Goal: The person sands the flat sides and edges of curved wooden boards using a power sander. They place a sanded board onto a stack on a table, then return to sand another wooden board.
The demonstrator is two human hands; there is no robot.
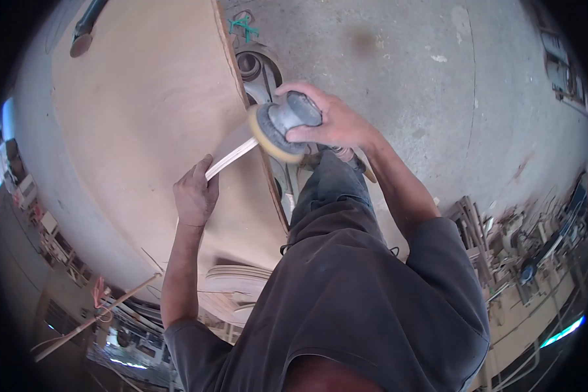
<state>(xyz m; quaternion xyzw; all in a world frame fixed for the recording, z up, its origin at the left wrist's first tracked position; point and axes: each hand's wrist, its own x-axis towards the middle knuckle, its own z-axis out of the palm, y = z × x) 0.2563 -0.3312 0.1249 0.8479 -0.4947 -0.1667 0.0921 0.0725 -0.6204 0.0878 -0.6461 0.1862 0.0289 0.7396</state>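
My left hand [196, 195] is closed around the lower end of a narrow, light wooden strip [232, 158], above the tan board of the table. The strip slants up to the right, and its far end meets the yellowish round pad [266, 138] of a sander. My right hand [328, 119] wraps round the grey body of the sander [295, 112], which is tilted on its side near the table's edge. The pad's edge hides the tip of the strip.
The table [144, 111] ends at a long edge left of my legs. Stacked curved wooden pieces [235, 291] lie near my left elbow. A dark tube [86, 32] rests at the upper left. Wood scraps [536, 242] cover the right side.
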